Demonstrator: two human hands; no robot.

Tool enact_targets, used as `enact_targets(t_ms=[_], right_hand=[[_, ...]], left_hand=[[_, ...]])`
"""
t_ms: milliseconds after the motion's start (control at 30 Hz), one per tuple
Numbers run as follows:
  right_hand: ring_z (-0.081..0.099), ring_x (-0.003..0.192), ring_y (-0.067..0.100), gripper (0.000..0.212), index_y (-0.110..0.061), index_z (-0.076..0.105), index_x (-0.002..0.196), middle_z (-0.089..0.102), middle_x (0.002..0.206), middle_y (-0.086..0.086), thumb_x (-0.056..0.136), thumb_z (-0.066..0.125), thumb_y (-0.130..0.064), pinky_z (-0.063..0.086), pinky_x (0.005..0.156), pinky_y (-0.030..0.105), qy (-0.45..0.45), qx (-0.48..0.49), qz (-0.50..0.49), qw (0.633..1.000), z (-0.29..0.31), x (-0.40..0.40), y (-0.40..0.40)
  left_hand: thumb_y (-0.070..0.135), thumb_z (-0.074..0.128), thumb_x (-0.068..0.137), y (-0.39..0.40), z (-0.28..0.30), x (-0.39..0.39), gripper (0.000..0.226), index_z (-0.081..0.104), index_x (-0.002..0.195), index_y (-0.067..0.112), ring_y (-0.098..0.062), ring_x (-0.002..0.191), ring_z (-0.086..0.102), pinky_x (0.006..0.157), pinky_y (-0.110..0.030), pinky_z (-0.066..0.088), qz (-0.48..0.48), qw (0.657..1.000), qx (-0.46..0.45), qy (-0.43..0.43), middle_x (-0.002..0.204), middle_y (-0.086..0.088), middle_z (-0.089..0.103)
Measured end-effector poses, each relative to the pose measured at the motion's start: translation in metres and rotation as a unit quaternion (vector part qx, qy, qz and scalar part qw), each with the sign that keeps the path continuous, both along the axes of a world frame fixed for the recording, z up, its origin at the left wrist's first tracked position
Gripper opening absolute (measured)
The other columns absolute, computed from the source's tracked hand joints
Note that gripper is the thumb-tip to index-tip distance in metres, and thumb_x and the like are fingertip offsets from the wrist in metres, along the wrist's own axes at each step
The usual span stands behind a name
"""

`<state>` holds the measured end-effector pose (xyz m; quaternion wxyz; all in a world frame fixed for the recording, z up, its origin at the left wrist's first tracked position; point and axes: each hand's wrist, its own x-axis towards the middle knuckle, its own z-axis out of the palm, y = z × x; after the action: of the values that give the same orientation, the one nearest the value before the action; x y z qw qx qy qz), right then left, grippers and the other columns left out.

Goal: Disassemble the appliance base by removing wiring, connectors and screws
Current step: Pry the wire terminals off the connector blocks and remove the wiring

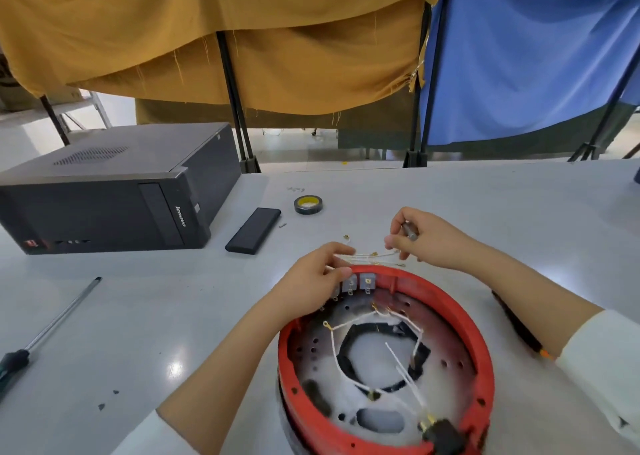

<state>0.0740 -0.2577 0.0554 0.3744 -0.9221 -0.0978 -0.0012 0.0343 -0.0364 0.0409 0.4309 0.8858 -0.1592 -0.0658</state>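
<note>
The round red appliance base (474, 337) lies open side up at the near centre of the table, with white wires (405, 361) and brass terminals inside. My left hand (311, 281) rests on the base's far rim beside the grey connector blocks (360, 283) and pinches thin white wires (363, 256) that stretch rightward over the table. My right hand (426, 240) hovers just beyond the rim, holding a small metal tool (408, 229) while its fingertips touch the same wires.
A black computer case (114, 191) stands at the left. A black flat box (254, 230), a tape roll (308, 204) and small loose parts (346, 236) lie beyond the base. A long screwdriver (45, 333) lies at the left; another tool (519, 326) lies under my right forearm.
</note>
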Motion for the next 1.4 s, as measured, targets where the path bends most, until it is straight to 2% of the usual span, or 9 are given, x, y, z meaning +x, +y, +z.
enact_targets(t_ms=[167, 300, 433, 633, 733, 900, 1000, 1167, 1400], right_hand=[[0.058, 0.073, 0.014, 0.022, -0.027, 0.049, 0.084, 0.056, 0.084, -0.003, 0.083, 0.066, -0.042, 0.046, 0.063, 0.026, 0.017, -0.06, 0.009, 0.998, 0.01, -0.035, 0.001], [0.049, 0.067, 0.006, 0.031, -0.025, 0.047, 0.09, 0.051, 0.081, -0.008, 0.079, 0.071, -0.042, 0.036, 0.055, 0.022, 0.057, -0.122, 0.027, 0.991, 0.012, -0.058, 0.012], [0.048, 0.068, 0.007, 0.03, -0.02, 0.042, 0.095, 0.049, 0.077, -0.011, 0.08, 0.068, -0.013, 0.03, 0.051, 0.02, 0.031, -0.187, 0.025, 0.982, 0.01, -0.069, 0.015], [0.046, 0.068, 0.013, 0.031, -0.025, 0.044, 0.088, 0.05, 0.073, -0.012, 0.077, 0.05, 0.003, 0.033, 0.054, 0.025, -0.048, -0.184, 0.047, 0.981, 0.002, -0.065, 0.018], [0.047, 0.069, 0.016, 0.034, -0.032, 0.043, 0.08, 0.052, 0.073, -0.009, 0.079, 0.06, -0.001, 0.038, 0.061, 0.029, -0.046, -0.117, 0.094, 0.988, -0.002, -0.058, 0.029], [0.06, 0.077, 0.013, 0.028, -0.033, 0.046, 0.076, 0.067, 0.085, -0.006, 0.08, 0.072, -0.024, 0.047, 0.072, 0.028, -0.048, -0.004, 0.092, 0.995, -0.011, -0.051, 0.046], [0.058, 0.066, -0.006, 0.021, -0.031, 0.049, 0.079, 0.067, 0.074, -0.013, 0.086, 0.06, -0.047, 0.041, 0.062, 0.011, -0.065, 0.063, 0.049, 0.995, -0.004, -0.055, 0.043], [0.051, 0.051, 0.001, 0.048, -0.024, 0.066, 0.086, 0.067, 0.063, 0.001, 0.091, 0.031, -0.057, 0.042, 0.063, 0.016, -0.09, 0.207, 0.021, 0.974, 0.013, -0.067, 0.037], [0.045, 0.037, 0.001, 0.049, -0.011, 0.071, 0.065, 0.049, 0.039, -0.005, 0.095, 0.048, -0.043, 0.033, 0.042, 0.005, -0.058, 0.19, -0.02, 0.98, -0.001, -0.069, 0.046]], left_hand=[[0.014, 0.04, 0.097, 0.021, -0.01, -0.038, 0.041, 0.033, 0.137, 0.015, -0.027, 0.097, 0.059, 0.083, -0.036, 0.046, 0.171, 0.982, 0.056, -0.047, 0.111, -0.004, 0.061], [0.0, 0.038, 0.093, 0.023, -0.004, -0.058, 0.054, 0.02, 0.144, 0.0, -0.026, 0.094, 0.049, 0.077, -0.028, 0.037, 0.256, 0.959, 0.118, -0.026, 0.139, -0.029, 0.032], [0.004, 0.041, 0.091, 0.023, 0.004, -0.07, 0.079, -0.009, 0.15, 0.018, -0.029, 0.098, 0.048, 0.081, -0.037, 0.04, 0.223, 0.956, 0.191, -0.02, 0.138, -0.026, 0.024], [0.036, 0.045, 0.093, 0.024, 0.022, -0.064, 0.065, 0.011, 0.148, 0.025, -0.035, 0.116, 0.049, 0.097, -0.044, 0.042, 0.134, 0.945, 0.296, -0.026, 0.151, -0.001, -0.003], [0.039, 0.047, 0.094, 0.013, 0.026, -0.046, 0.064, 0.019, 0.148, 0.021, -0.028, 0.134, 0.034, 0.108, -0.039, 0.032, 0.06, 0.955, 0.283, -0.069, 0.152, -0.006, 0.022], [0.035, 0.048, 0.096, 0.001, 0.016, -0.032, 0.048, 0.034, 0.142, 0.031, -0.021, 0.118, 0.053, 0.096, -0.032, 0.041, 0.006, 0.972, 0.228, -0.049, 0.13, 0.002, 0.058], [0.026, 0.05, 0.094, 0.006, 0.009, -0.034, 0.044, 0.041, 0.136, 0.036, -0.024, 0.114, 0.054, 0.09, -0.035, 0.045, 0.069, 0.967, 0.228, -0.085, 0.125, 0.001, 0.06], [0.02, 0.045, 0.093, 0.011, 0.008, -0.048, 0.051, 0.032, 0.141, 0.028, -0.034, 0.115, 0.05, 0.081, -0.036, 0.042, 0.129, 0.929, 0.337, -0.079, 0.128, -0.01, 0.053], [0.029, 0.044, 0.094, 0.008, 0.017, -0.051, 0.049, 0.031, 0.14, 0.021, -0.031, 0.121, 0.047, 0.089, -0.036, 0.041, 0.065, 0.908, 0.413, -0.036, 0.137, -0.008, 0.044]])
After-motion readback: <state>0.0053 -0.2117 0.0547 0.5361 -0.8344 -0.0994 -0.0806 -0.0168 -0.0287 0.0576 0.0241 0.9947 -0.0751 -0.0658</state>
